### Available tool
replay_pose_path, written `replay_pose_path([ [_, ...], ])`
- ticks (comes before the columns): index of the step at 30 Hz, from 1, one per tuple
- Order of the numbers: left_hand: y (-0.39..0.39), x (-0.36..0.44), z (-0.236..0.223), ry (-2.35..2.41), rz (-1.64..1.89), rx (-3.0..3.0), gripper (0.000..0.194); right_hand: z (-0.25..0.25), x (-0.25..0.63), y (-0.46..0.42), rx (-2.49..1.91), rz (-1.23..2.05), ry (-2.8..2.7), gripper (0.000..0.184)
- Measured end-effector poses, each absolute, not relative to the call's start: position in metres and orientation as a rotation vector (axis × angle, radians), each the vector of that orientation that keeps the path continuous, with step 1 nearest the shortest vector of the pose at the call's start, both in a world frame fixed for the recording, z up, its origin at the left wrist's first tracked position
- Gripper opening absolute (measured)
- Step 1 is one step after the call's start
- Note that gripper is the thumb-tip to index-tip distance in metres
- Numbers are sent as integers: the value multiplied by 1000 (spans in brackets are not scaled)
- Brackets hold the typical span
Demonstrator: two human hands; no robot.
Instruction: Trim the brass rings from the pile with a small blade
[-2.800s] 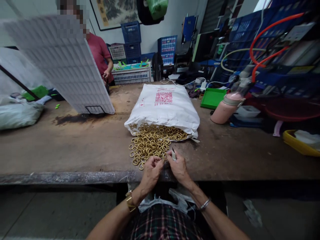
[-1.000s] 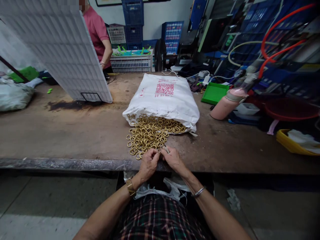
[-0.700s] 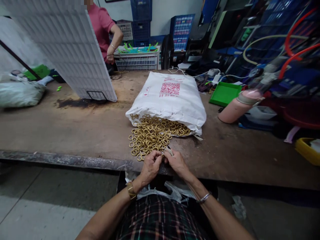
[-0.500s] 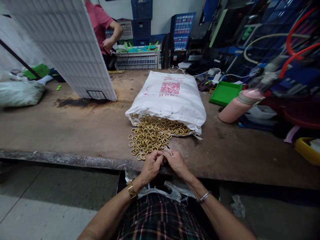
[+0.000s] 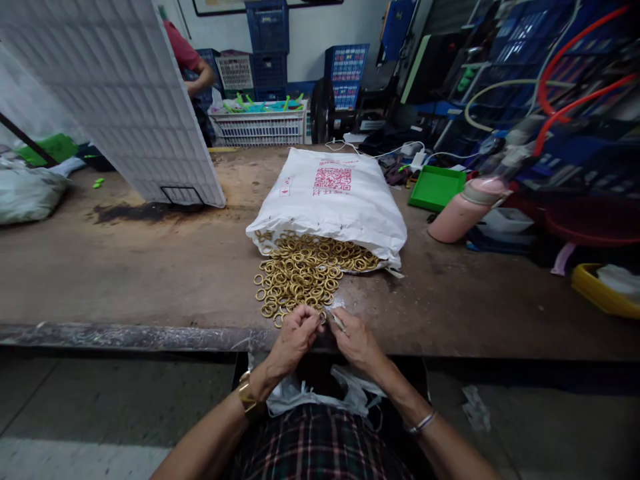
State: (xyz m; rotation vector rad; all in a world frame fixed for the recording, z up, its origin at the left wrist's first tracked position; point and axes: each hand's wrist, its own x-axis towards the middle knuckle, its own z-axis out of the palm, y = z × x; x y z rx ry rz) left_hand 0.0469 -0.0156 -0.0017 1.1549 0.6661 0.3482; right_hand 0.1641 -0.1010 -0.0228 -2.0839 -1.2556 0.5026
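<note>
Close to the table's front edge, my left hand is closed, pinching a brass-coloured ring at its fingertips. My right hand is closed around a small, slim, pale tool; its exact kind is hard to make out. A narrow gap separates the two hands. Just beyond them lies a heap of gold-coloured rings, spilling out of the open mouth of a white woven sack with red print. The sack lies on its side on the table.
A white ribbed panel stands on the brown table at the left. To the right are a green tray, a pink bottle and a yellow bin. Another person's arm shows behind the panel.
My hands have drawn slightly apart, so the ring at my left fingertips now shows. The view has shifted a little, and the other person is further behind the panel.
</note>
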Motion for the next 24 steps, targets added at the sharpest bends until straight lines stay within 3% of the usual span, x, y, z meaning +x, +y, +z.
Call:
replay_pose_path([
  [5,-12,42,0,664,369,1178,26,-19,156,-98,-2228,417,-1499,17],
  [24,-10,36,-13,695,441,1266,26,-21,148,-90,-2436,319,-1567,21],
])
